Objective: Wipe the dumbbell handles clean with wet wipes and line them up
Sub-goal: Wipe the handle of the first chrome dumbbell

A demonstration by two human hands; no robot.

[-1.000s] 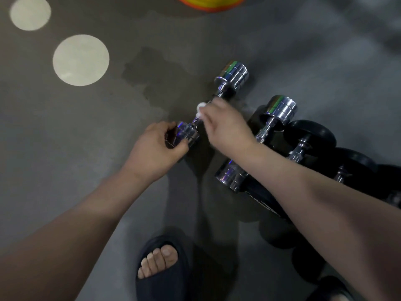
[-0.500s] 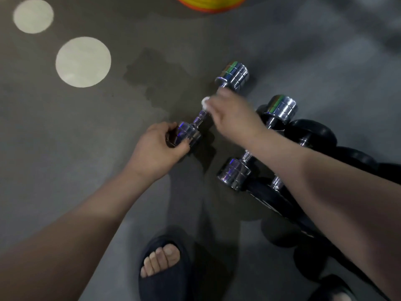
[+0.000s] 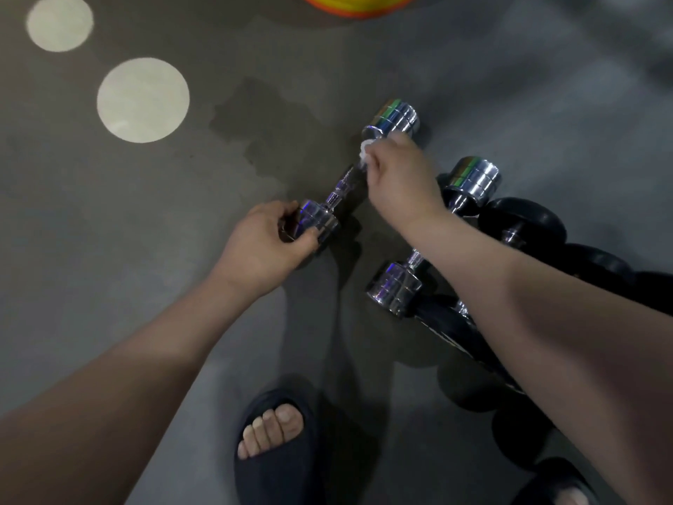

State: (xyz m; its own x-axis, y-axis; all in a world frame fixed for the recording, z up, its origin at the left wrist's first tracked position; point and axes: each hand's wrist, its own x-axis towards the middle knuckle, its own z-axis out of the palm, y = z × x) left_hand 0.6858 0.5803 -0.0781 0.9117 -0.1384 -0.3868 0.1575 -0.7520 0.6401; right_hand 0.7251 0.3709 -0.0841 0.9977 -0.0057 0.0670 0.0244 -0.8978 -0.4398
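Note:
A chrome dumbbell (image 3: 338,196) lies slantwise on the grey floor. My left hand (image 3: 262,242) grips its near head. My right hand (image 3: 400,176) pinches a white wet wipe (image 3: 365,151) against the far end of the handle, just below the far head (image 3: 393,120). A second chrome dumbbell (image 3: 395,289) lies parallel to the right, its handle partly hidden by my right forearm. Black dumbbells (image 3: 524,220) sit in a row further right.
My foot in a dark slipper (image 3: 273,442) stands below the dumbbells, a second slipper (image 3: 557,486) at the bottom right. Two pale round floor markers (image 3: 142,100) lie at the upper left. A yellow and orange disc (image 3: 355,3) shows at the top edge.
My right hand has slid the wipe along the handle from near the near head up to the far head. My left hand has kept its hold on the near head.

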